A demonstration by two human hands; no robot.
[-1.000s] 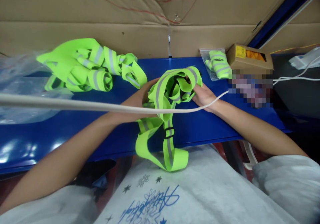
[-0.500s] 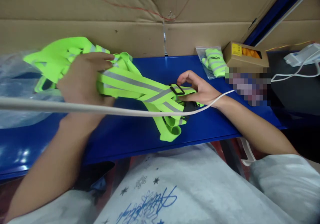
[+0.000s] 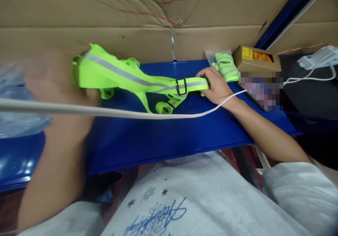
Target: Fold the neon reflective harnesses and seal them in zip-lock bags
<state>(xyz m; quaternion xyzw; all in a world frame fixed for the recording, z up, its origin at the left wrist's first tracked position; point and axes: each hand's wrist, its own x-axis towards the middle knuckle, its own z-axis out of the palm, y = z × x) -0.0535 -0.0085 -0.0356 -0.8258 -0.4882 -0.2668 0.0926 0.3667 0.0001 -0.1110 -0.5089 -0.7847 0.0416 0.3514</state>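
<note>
A neon green reflective strap harness (image 3: 126,76) with grey stripes and a black buckle (image 3: 181,87) is stretched out over the blue table (image 3: 163,137). My right hand (image 3: 218,86) is closed on its right end, near the buckle. My left hand (image 3: 56,79) is blurred by motion at the harness's left end and appears to grip it; its fingers are smeared. Loose loops of the strap hang down onto the table at the middle.
A bagged green strap (image 3: 224,65) and a small cardboard box (image 3: 256,58) lie at the back right. Clear plastic bags (image 3: 18,99) sit at the left. A white cable (image 3: 118,112) crosses in front of me. A cardboard wall (image 3: 132,18) stands behind the table.
The bunched harness has been pulled out lengthwise. My left hand swept far left with one end, and my right hand moved right and back holding the buckle end.
</note>
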